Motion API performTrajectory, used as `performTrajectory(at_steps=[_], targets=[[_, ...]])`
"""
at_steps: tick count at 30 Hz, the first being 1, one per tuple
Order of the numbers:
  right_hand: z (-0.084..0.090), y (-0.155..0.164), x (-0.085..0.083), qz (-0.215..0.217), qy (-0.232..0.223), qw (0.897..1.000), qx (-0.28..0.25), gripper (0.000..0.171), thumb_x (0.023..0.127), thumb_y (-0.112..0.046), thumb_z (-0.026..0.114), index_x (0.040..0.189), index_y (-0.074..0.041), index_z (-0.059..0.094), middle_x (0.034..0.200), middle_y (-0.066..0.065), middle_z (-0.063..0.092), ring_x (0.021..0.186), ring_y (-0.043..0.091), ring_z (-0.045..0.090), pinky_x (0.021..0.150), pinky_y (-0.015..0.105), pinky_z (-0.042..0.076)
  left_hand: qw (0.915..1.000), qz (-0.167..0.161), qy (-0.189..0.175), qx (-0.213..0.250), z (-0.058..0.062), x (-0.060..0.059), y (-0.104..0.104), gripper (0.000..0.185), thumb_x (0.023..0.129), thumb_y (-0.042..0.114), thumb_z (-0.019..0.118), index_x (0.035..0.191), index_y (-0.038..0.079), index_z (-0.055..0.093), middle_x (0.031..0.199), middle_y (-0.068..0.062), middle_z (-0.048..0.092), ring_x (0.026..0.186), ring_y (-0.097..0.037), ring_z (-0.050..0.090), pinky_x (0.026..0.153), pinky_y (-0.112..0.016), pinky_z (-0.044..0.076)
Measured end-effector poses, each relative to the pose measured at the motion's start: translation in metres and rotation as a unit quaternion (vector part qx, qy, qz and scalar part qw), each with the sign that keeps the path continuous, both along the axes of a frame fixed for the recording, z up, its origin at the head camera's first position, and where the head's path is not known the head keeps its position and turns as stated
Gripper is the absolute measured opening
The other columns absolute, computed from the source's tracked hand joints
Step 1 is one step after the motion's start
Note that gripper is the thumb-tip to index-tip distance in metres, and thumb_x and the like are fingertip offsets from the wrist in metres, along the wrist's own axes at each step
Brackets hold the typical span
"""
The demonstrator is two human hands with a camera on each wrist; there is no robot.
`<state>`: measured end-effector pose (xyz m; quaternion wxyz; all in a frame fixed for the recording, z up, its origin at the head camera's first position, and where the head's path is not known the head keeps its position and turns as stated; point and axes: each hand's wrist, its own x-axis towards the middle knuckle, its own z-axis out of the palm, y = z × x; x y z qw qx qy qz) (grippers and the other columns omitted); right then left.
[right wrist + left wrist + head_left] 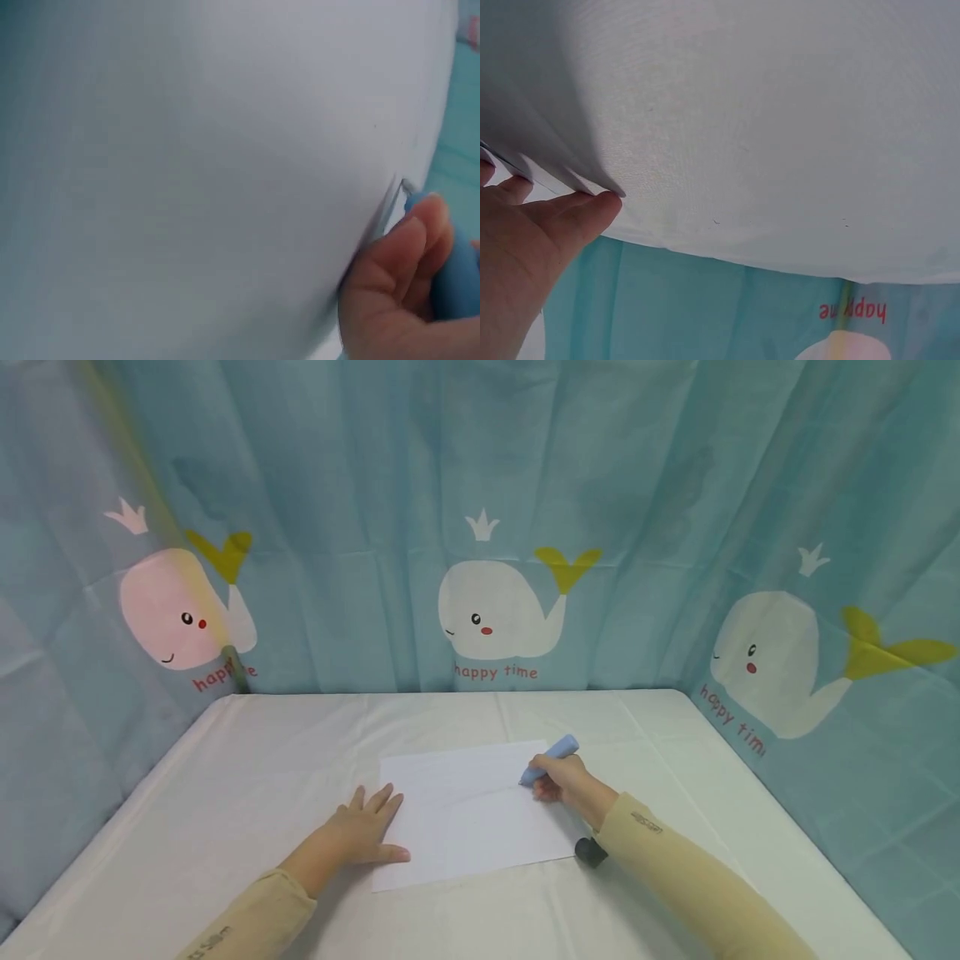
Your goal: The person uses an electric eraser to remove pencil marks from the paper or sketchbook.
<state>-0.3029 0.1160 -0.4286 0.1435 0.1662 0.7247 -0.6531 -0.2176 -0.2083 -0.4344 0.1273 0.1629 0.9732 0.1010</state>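
A white sheet of paper (472,810) lies on the white-covered table (262,760). My left hand (365,828) rests flat on the paper's left edge with fingers spread; the left wrist view shows its fingertips (592,214) against the table cover. My right hand (558,779) grips a light blue marker (551,757), tip down on the paper near its upper right corner. In the right wrist view the curled fingers (397,277) wrap the blue marker (454,277) beside the sheet (225,180).
A dark marker cap (590,852) lies on the table by my right forearm, at the paper's lower right corner. Teal curtains with whale prints (498,610) close off the back and both sides of the table.
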Motion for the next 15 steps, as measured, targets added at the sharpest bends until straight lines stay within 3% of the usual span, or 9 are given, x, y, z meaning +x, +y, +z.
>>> performTrajectory(at_steps=[9, 15], targets=[[0.0009, -0.0015, 0.0003, 0.042, -0.002, 0.999, 0.019, 0.024, 0.089, -0.014, 0.064, 0.099, 0.007, 0.059, 0.060, 0.006, 0.057, 0.049, 0.012, 0.057, 0.050, 0.022, 0.049, 0.9999, 0.007, -0.012, -0.002, 0.0038, 0.0009, -0.0001, 0.094, 0.082, 0.056, 0.069, 0.146, -0.003, 0.035, 0.154, -0.028, 0.022, 0.135, -0.063, 0.012, 0.100, -0.074, 0.023], [-0.0009, 0.0070, -0.0017, 0.039, -0.017, 0.999, -0.023, 0.027, 0.093, -0.023, 0.064, 0.093, 0.003, 0.060, 0.064, 0.007, 0.060, 0.052, 0.014, 0.059, 0.053, 0.024, 0.052, 1.0000, -0.002, -0.008, 0.003, -0.0004, -0.0004, -0.0008, 0.095, 0.082, 0.057, 0.068, 0.147, -0.003, 0.034, 0.155, -0.028, 0.022, 0.135, -0.063, 0.012, 0.099, -0.075, 0.023]])
